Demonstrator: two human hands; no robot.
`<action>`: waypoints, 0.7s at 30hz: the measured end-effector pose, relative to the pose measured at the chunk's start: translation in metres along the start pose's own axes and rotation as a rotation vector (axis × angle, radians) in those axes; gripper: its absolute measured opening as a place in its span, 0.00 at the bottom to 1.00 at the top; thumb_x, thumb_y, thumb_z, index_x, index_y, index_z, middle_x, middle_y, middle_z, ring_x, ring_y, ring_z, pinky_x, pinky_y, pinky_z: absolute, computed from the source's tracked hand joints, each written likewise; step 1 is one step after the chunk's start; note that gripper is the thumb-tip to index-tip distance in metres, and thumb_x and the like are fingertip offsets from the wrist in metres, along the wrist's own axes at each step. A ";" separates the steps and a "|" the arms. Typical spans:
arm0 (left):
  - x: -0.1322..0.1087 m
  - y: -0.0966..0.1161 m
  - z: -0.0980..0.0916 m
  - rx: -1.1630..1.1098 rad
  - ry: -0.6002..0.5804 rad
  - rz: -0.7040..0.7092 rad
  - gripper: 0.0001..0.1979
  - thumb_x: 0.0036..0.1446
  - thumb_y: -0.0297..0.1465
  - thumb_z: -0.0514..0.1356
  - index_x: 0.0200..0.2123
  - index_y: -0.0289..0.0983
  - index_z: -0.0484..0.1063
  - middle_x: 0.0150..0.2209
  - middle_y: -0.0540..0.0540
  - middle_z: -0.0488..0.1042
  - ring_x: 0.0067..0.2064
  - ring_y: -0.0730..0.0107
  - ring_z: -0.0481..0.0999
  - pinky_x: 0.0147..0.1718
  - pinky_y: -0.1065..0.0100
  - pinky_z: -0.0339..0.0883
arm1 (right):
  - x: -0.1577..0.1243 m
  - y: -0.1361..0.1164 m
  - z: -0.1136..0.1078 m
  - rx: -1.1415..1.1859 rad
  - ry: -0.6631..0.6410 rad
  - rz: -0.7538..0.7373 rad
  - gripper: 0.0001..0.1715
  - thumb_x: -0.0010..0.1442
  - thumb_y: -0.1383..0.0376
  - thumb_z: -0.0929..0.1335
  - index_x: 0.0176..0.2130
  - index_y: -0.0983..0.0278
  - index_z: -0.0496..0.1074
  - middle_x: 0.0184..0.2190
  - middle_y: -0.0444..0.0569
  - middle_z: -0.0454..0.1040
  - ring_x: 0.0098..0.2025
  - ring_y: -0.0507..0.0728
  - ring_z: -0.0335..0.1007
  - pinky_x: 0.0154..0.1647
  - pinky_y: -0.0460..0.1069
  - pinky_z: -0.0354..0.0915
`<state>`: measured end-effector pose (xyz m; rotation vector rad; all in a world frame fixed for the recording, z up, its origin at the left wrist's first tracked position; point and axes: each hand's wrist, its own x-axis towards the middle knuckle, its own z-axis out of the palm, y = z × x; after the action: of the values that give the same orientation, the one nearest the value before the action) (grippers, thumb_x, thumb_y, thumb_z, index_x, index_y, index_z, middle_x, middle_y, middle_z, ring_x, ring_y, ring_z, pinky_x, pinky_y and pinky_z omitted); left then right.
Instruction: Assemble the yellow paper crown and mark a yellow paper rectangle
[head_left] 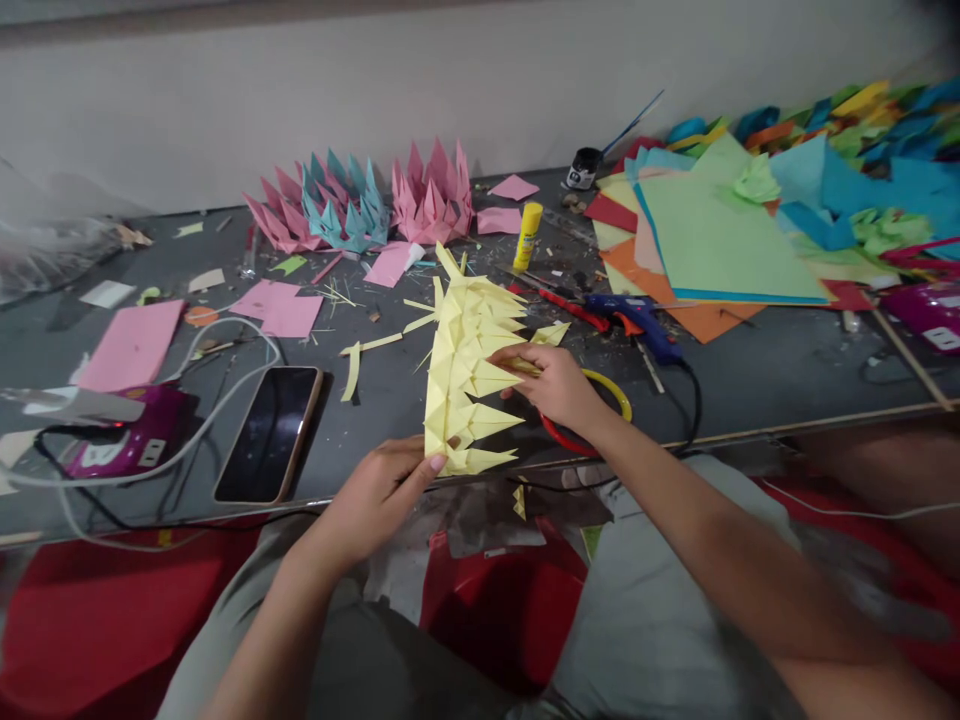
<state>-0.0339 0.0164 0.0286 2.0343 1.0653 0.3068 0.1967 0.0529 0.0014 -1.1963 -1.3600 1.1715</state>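
Observation:
A yellow folded-paper crown strip (459, 350) with a row of points lies on the table, its points toward the right. My left hand (394, 485) grips its near end, the thumb on top of the paper. My right hand (551, 385) has its fingers closed on one of the middle points; the fingertips are partly hidden. Yellow paper strips (373, 345) lie left of the crown, and a small folded yellow piece (551, 334) is on its right. Beside my right wrist are a red ring and a yellow ring (619, 390).
Pink and blue paper crowns (345, 205) stand at the back. A glue stick (527, 236), red-handled scissors (574, 308) and a blue glue gun (637, 325) lie to the right, near stacked paper (727, 230). At left are a phone (268, 435), a purple power socket (131, 430) and cables.

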 end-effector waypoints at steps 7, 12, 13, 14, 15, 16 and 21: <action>0.001 0.000 -0.002 -0.001 0.016 0.010 0.21 0.63 0.38 0.45 0.22 0.35 0.66 0.26 0.47 0.72 0.29 0.71 0.69 0.33 0.72 0.62 | 0.001 -0.002 -0.002 -0.015 0.002 0.021 0.15 0.46 0.57 0.70 0.30 0.65 0.74 0.32 0.50 0.76 0.34 0.56 0.73 0.33 0.51 0.74; 0.002 0.002 -0.003 -0.018 0.052 0.021 0.22 0.61 0.41 0.48 0.21 0.36 0.69 0.25 0.46 0.73 0.29 0.69 0.70 0.33 0.72 0.65 | 0.001 -0.003 -0.005 -0.025 0.051 0.031 0.22 0.46 0.60 0.70 0.42 0.65 0.72 0.41 0.52 0.75 0.36 0.57 0.73 0.29 0.49 0.72; 0.002 0.002 -0.003 -0.022 0.052 0.020 0.22 0.61 0.41 0.48 0.21 0.35 0.70 0.26 0.45 0.74 0.29 0.69 0.70 0.34 0.72 0.65 | 0.000 -0.004 -0.006 -0.046 0.044 0.044 0.21 0.47 0.61 0.70 0.42 0.65 0.72 0.41 0.52 0.75 0.33 0.55 0.74 0.28 0.48 0.72; 0.002 0.002 -0.003 -0.024 0.047 0.017 0.22 0.61 0.40 0.48 0.21 0.35 0.70 0.28 0.45 0.74 0.30 0.69 0.70 0.35 0.71 0.65 | 0.000 -0.006 -0.007 -0.074 0.027 0.060 0.19 0.47 0.61 0.69 0.40 0.65 0.72 0.40 0.52 0.75 0.30 0.54 0.74 0.26 0.48 0.71; 0.002 0.002 -0.003 -0.025 0.040 0.013 0.22 0.62 0.40 0.47 0.22 0.35 0.70 0.29 0.44 0.75 0.31 0.68 0.71 0.36 0.71 0.65 | -0.001 -0.007 -0.008 -0.108 0.009 0.073 0.15 0.49 0.62 0.68 0.38 0.65 0.73 0.38 0.51 0.75 0.27 0.53 0.73 0.25 0.47 0.70; 0.002 0.001 -0.003 -0.023 0.034 0.008 0.22 0.62 0.40 0.47 0.23 0.35 0.70 0.31 0.43 0.75 0.32 0.68 0.71 0.37 0.71 0.65 | -0.001 -0.008 -0.009 -0.144 -0.003 0.076 0.13 0.49 0.63 0.68 0.36 0.65 0.73 0.37 0.50 0.76 0.26 0.53 0.73 0.25 0.47 0.69; 0.002 0.001 -0.001 -0.005 0.027 -0.004 0.21 0.62 0.39 0.47 0.22 0.35 0.68 0.27 0.45 0.74 0.29 0.69 0.70 0.33 0.71 0.63 | 0.000 -0.011 -0.012 -0.325 0.014 -0.024 0.11 0.46 0.74 0.67 0.32 0.65 0.75 0.35 0.47 0.77 0.36 0.54 0.73 0.40 0.48 0.68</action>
<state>-0.0332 0.0184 0.0297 2.0284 1.0833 0.3354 0.2071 0.0532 0.0139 -1.4071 -1.5911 0.9464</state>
